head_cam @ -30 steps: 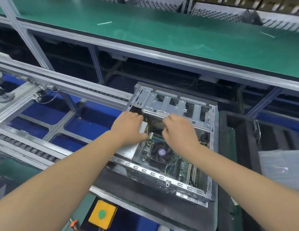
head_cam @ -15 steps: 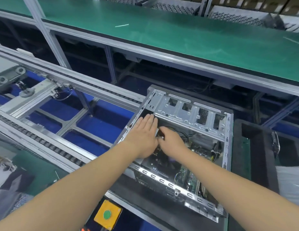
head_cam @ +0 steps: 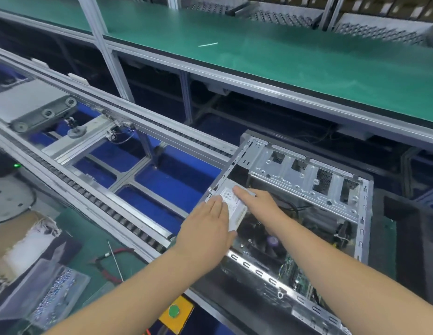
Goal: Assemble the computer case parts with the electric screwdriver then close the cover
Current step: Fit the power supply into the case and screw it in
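Left hand [head_cam: 207, 228]: flat, fingers straight and together, pressed on the near end of a silver box-shaped power supply with a white printed label [head_cam: 231, 201]. Right hand [head_cam: 256, 201]: fingers extended, laid across the far end of the same unit, index finger reaching over the label. Both forearms bare, entering from below.

Under and around both hands: open silver sheet-metal computer case [head_cam: 307, 180], lying on its side, cover off. Power supply seated in the case's left corner, against the side wall. Just right of the right hand: black cables; below the right wrist: round black cooler fan with purple hub [head_cam: 272, 240] on a green circuit board [head_cam: 295, 272].

Left of the left hand: grey roller conveyor rail [head_cam: 109, 209]. Further left and nearer: red-handled pliers [head_cam: 111, 262] on the green desk [head_cam: 87, 240]; clear plastic box of small screws [head_cam: 51, 303].

Below the left forearm: yellow box with green push-button [head_cam: 173, 310].

Beyond both hands: raised green-topped shelf [head_cam: 259, 59].
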Tool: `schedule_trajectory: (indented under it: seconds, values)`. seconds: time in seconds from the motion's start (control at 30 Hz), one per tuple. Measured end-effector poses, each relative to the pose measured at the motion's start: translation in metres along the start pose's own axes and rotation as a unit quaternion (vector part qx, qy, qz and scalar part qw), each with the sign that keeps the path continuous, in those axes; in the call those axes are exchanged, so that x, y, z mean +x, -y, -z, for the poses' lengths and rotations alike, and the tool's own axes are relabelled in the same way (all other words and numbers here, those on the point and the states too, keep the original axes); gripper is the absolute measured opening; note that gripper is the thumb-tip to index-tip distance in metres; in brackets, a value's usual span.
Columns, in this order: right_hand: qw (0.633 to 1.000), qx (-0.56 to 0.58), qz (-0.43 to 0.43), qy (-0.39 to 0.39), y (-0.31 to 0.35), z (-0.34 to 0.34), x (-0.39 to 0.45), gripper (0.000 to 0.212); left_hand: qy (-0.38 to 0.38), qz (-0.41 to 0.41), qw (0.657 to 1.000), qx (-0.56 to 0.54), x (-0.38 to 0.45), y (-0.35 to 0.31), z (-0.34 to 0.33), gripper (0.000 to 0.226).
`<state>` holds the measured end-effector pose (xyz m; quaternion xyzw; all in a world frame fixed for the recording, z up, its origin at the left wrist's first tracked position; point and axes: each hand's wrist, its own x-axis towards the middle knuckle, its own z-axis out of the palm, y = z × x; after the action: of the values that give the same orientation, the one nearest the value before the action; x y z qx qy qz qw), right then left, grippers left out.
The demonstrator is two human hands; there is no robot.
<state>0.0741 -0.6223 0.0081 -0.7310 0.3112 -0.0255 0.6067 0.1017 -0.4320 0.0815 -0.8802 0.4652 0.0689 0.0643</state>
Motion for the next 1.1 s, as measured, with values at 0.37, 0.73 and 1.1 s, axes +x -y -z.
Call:
schedule_trajectory:
  seconds: [0.37, 0.73, 1.1]
  values:
    - [0.985, -0.088, 0.043, -0.142, 0.018, -0.012, 0.008, 0.068, -0.003, -0.028, 0.999, -0.043, 0.001, -0.001, -0.008, 0.079]
    - [0.98, -0.171, -0.043, -0.087, 0.032, 0.018, -0.022, 0.044, -0.12, -0.03, 0.983, -0.136, -0.024, 0.057, -0.013, 0.039]
    - [0.976, -0.075, -0.202, 0.012, 0.041, -0.02, -0.061, 0.102, -0.052, -0.122, 0.991, -0.031, 0.008, 0.075, -0.013, 0.047]
